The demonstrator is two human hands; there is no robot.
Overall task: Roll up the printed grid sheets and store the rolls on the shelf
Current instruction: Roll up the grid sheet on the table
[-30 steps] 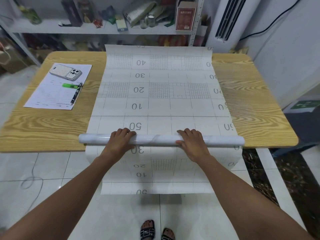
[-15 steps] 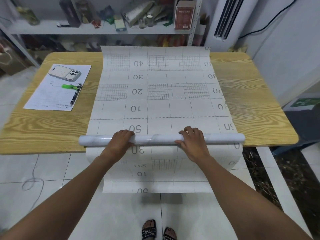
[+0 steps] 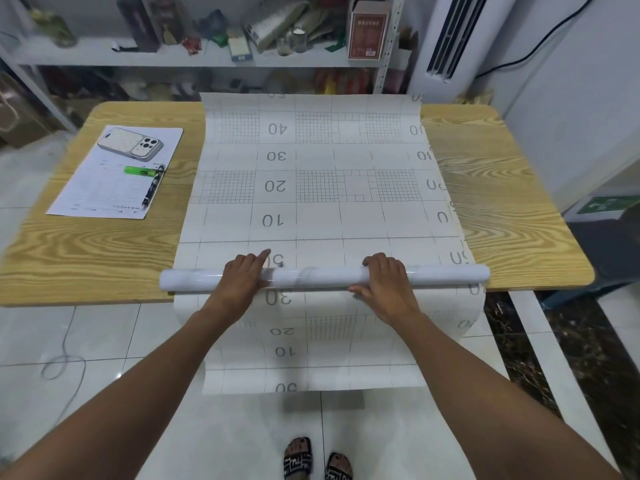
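Note:
A printed grid sheet [image 3: 311, 188] with numbers lies flat down the middle of the wooden table [image 3: 86, 251]; its near end hangs over the front edge toward the floor. A white roll [image 3: 322, 276] lies across the sheet at the table's front edge. My left hand [image 3: 244, 273] rests on top of the roll left of centre, fingers stretched forward. My right hand [image 3: 382, 276] wraps over the roll right of centre, thumb under its near side. The shelf [image 3: 194, 58] stands behind the table.
At the table's left lie a paper form [image 3: 104, 188], a phone [image 3: 130, 144], a green highlighter [image 3: 140, 170] and a pen [image 3: 153, 187]. The shelf is crowded with boxes and bags. An air conditioner [image 3: 446, 36] stands at the back right. A cable [image 3: 62, 362] lies on the floor.
The roll has turned slightly forward on the sheet, covering more of the 50. My left fingers have stretched out over it.

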